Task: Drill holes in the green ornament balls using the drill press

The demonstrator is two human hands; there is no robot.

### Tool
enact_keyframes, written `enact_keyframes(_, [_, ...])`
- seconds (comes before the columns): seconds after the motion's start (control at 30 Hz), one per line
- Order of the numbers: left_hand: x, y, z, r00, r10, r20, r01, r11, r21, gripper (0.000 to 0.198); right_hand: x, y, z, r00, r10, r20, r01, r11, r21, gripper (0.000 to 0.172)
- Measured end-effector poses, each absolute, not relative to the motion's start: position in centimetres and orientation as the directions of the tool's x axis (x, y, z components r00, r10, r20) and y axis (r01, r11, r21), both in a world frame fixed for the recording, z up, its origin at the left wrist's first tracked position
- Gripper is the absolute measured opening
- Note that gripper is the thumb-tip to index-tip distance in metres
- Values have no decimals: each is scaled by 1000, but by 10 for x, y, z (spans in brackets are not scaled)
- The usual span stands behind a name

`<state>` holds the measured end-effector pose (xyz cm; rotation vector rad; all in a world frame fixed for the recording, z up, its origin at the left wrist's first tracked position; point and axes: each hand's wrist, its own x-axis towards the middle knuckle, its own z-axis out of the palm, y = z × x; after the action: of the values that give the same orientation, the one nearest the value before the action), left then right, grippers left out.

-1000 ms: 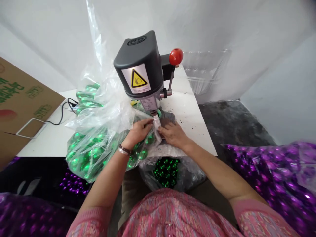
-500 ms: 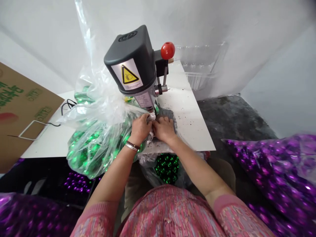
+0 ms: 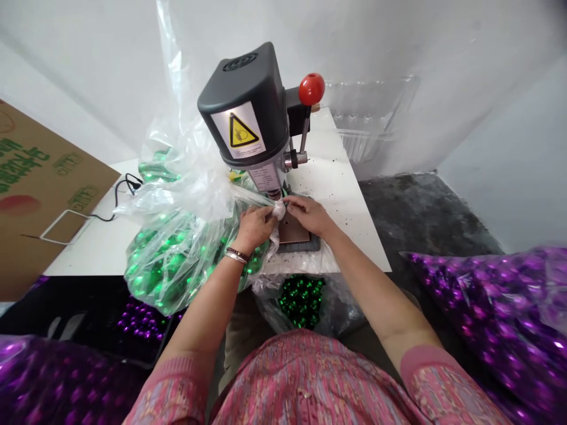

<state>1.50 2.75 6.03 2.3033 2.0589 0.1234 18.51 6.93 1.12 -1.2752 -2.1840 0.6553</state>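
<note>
A small bench drill press (image 3: 248, 112) with a dark grey head, a yellow warning label and a red lever knob (image 3: 311, 88) stands on a white table (image 3: 345, 189). My left hand (image 3: 254, 227) and my right hand (image 3: 310, 213) meet just under its chuck. Both pinch a small white wad of clear plastic (image 3: 279, 208) above the drill's base plate (image 3: 293, 233). A clear bag of shiny green balls (image 3: 177, 260) lies against my left hand and wrist.
A cardboard box (image 3: 39, 195) and a black cable (image 3: 119, 192) are at the left. A clear plastic tray (image 3: 367, 118) stands behind the table. Bags of purple beads (image 3: 496, 307) lie right and lower left; green beads (image 3: 301, 298) sit under the table edge.
Both hands have risen from the base plate to just below the chuck, pinching the plastic wad; the plate now shows. The view has shifted slightly.
</note>
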Motion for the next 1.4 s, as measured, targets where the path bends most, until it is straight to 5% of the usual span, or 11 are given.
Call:
enact_keyframes(0.17, [15, 14, 57, 3, 978, 209, 982, -43, 183, 28, 172, 85, 19, -557, 810, 184, 568, 533, -627, 41])
enact_keyframes(0.33, [25, -17, 59, -42, 978, 205, 995, 23, 98, 30, 171, 105, 26, -649, 751, 124, 585, 597, -550, 28])
enact_keyframes(0.67, [1, 20, 43, -94, 989, 113, 995, 95, -5, 39, 191, 82, 4, -503, 852, 146, 734, 510, -449, 42])
enact_keyframes(0.83, [-2, 61, 46, 44, 992, 121, 998, -39, -46, 33, 185, 60, -5, -426, 890, 163, 773, 452, -444, 50])
enact_keyframes(1.1, [12, 17, 29, 27, 946, 323, 966, -108, 234, 34, 170, 34, -3, -368, 917, 152, 783, 394, -482, 39])
enact_keyframes(1.4, [13, 0, 24, 162, 976, 143, 944, -196, 266, 20, 184, 16, -13, -286, 914, 288, 684, 405, -607, 35])
